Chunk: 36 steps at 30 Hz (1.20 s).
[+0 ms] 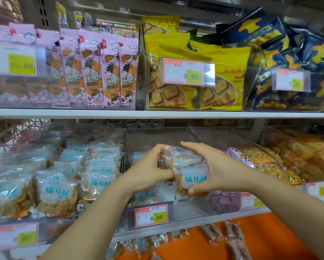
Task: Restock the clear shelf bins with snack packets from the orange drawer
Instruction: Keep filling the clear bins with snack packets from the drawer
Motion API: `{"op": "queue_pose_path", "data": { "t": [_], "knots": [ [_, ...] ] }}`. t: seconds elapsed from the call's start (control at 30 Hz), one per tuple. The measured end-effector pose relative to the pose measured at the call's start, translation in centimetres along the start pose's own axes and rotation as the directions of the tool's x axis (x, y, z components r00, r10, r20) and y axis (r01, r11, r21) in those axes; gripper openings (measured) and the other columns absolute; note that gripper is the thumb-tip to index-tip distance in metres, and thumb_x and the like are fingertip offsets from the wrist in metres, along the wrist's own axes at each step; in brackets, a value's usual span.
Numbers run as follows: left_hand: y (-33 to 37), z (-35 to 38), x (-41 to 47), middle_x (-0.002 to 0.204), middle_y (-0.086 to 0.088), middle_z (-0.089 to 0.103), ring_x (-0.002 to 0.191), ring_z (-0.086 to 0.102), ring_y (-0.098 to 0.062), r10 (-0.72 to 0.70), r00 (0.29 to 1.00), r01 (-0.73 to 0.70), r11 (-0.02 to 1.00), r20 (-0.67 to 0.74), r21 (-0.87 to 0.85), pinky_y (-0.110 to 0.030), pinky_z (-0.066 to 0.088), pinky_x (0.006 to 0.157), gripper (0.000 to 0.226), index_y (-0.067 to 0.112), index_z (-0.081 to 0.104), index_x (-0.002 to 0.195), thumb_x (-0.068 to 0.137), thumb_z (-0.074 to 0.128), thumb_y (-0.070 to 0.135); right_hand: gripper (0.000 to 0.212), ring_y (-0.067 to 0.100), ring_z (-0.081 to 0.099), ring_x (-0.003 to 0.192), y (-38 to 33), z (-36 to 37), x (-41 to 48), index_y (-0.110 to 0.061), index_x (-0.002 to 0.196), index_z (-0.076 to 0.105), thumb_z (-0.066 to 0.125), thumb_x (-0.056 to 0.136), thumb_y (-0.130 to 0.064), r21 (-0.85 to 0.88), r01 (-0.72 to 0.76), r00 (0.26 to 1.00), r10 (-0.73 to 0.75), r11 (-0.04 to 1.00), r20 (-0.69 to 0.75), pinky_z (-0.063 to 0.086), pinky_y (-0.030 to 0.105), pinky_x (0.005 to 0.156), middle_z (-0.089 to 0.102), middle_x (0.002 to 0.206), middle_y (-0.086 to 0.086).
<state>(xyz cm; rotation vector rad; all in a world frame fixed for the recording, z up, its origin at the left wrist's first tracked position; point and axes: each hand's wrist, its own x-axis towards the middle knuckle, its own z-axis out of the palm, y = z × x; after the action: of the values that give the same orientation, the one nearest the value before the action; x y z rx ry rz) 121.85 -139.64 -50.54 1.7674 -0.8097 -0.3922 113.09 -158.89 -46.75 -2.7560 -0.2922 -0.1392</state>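
Hands (148,172) (220,172) around snack packet (194,178) over clear bin (157,136) on store shelf (213,219)

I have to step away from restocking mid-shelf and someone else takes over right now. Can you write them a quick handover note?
Hands: the left hand grips the left side of the snack packets. The right hand grips them too, fingers over the top and thumb underneath.
Where: they are held over the front of the middle bin, behind the 8.80 price tag.
Done: a few packets already lie in that bin.
Left: set these down. The bin's back looks unfilled, so fetch more from the orange drawer below, which holds more packets.
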Motion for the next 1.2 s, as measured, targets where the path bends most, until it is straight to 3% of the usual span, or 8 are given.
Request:
{"op": "queue_pose_path", "data": {
  "t": [0.13, 0.3, 0.47, 0.57, 0.7, 0.9, 1.1, 1.2],
  "knots": [
    [-0.2, 1.4, 0.3, 0.101, 0.005, 0.067, 0.091, 0.064, -0.005, -0.07, 0.998, 0.068, 0.993, -0.012, -0.093, -0.018, 0.05, 0.079, 0.05, 0.023, 0.046, 0.124, 0.084, 0.06, -0.004, 0.087, -0.003, 0.042, 0.113, 1.1, 0.5, 0.6, -0.051, 0.126, 0.031, 0.085, 0.058, -0.045, 0.006, 0.032, 0.999, -0.032, 0.999, -0.015, 0.037, 0.017, 0.097, 0.037, 0.125, -0.022],
    [-1.0, 1.9, 1.5, 0.124, 0.001, 0.06, 0.114, 0.057, -0.013, -0.145, 0.988, 0.141, 0.987, -0.055, -0.072, -0.035, 0.046, 0.101, 0.053, 0.03, 0.043, 0.127, 0.087, 0.053, -0.003, 0.077, 0.003, 0.046, 0.112, 2.7, 1.1, 2.2, -0.046, 0.121, 0.039, 0.085, 0.06, -0.044, 0.003, -0.006, 1.0, 0.006, 1.0, 0.002, 0.039, 0.023, 0.096, 0.044, 0.125, -0.017],
    [-1.3, -0.1, 2.0, 0.158, 0.001, 0.019, 0.137, 0.033, -0.014, -0.083, 0.969, 0.185, 0.868, -0.233, 0.46, -0.016, 0.023, 0.105, 0.067, 0.021, 0.017, 0.152, 0.094, 0.047, 0.004, 0.075, 0.009, 0.045, 0.116, 4.3, 4.0, 5.0, -0.031, 0.131, 0.045, 0.082, 0.066, -0.04, -0.037, -0.022, 0.997, 0.025, 0.999, 0.077, 0.036, 0.023, 0.098, 0.044, 0.124, -0.008],
    [-2.3, 0.0, 1.9, 0.153, -0.007, 0.031, 0.138, 0.034, -0.022, -0.133, 0.974, 0.22, 0.765, -0.186, 0.606, -0.033, 0.029, 0.113, 0.063, 0.019, 0.028, 0.15, 0.092, 0.046, 0.001, 0.075, 0.009, 0.045, 0.114, 4.0, 6.1, 6.8, -0.029, 0.131, 0.045, 0.084, 0.066, -0.033, 0.017, -0.007, 0.99, 0.004, 1.0, 0.142, 0.035, 0.016, 0.093, 0.04, 0.121, -0.009],
    [-3.6, 0.6, 1.7, 0.147, -0.013, 0.037, 0.135, 0.037, -0.026, -0.231, 0.965, 0.248, 0.653, -0.123, 0.716, -0.036, 0.033, 0.11, 0.061, 0.017, 0.026, 0.149, 0.092, 0.042, 0.001, 0.074, 0.003, 0.042, 0.112, 4.2, 6.3, 6.7, -0.032, 0.13, 0.044, 0.083, 0.068, -0.029, 0.113, -0.039, 0.988, 0.022, 0.993, 0.151, 0.031, 0.011, 0.086, 0.039, 0.123, -0.012],
    [-3.8, 0.8, 2.0, 0.14, -0.009, 0.046, 0.128, 0.044, -0.029, -0.217, 0.97, 0.22, 0.583, -0.11, 0.782, -0.041, 0.039, 0.105, 0.054, 0.025, 0.039, 0.143, 0.092, 0.044, 0.008, 0.089, 0.002, 0.035, 0.124, 4.2, 6.6, 4.8, -0.036, 0.141, 0.033, 0.083, 0.068, -0.033, 0.074, -0.087, 0.969, 0.067, 0.993, 0.238, 0.032, 0.018, 0.102, 0.031, 0.144, -0.015],
    [-4.0, 0.7, 2.0, 0.145, -0.005, 0.04, 0.133, 0.038, -0.025, -0.172, 0.973, 0.228, 0.598, -0.155, 0.768, -0.041, 0.033, 0.11, 0.047, 0.026, 0.044, 0.138, 0.094, 0.046, 0.013, 0.108, 0.021, 0.041, 0.13, 4.3, 7.9, 5.9, -0.034, 0.149, 0.016, 0.078, 0.064, -0.056, -0.3, -0.18, 0.972, 0.216, 0.937, 0.093, 0.042, 0.035, 0.096, 0.029, 0.151, -0.005],
    [-3.9, 0.9, 2.0, 0.156, 0.002, 0.025, 0.143, 0.021, -0.021, -0.145, 0.984, 0.172, 0.591, -0.106, 0.788, -0.05, 0.019, 0.116, 0.054, 0.035, 0.027, 0.148, 0.097, 0.046, 0.038, 0.108, 0.023, 0.035, 0.134, 3.9, 9.2, 6.5, -0.029, 0.149, 0.018, 0.082, 0.064, -0.046, -0.086, -0.192, 0.972, 0.202, 0.978, 0.12, 0.036, 0.033, 0.104, 0.023, 0.152, 0.002]
  ]
}}
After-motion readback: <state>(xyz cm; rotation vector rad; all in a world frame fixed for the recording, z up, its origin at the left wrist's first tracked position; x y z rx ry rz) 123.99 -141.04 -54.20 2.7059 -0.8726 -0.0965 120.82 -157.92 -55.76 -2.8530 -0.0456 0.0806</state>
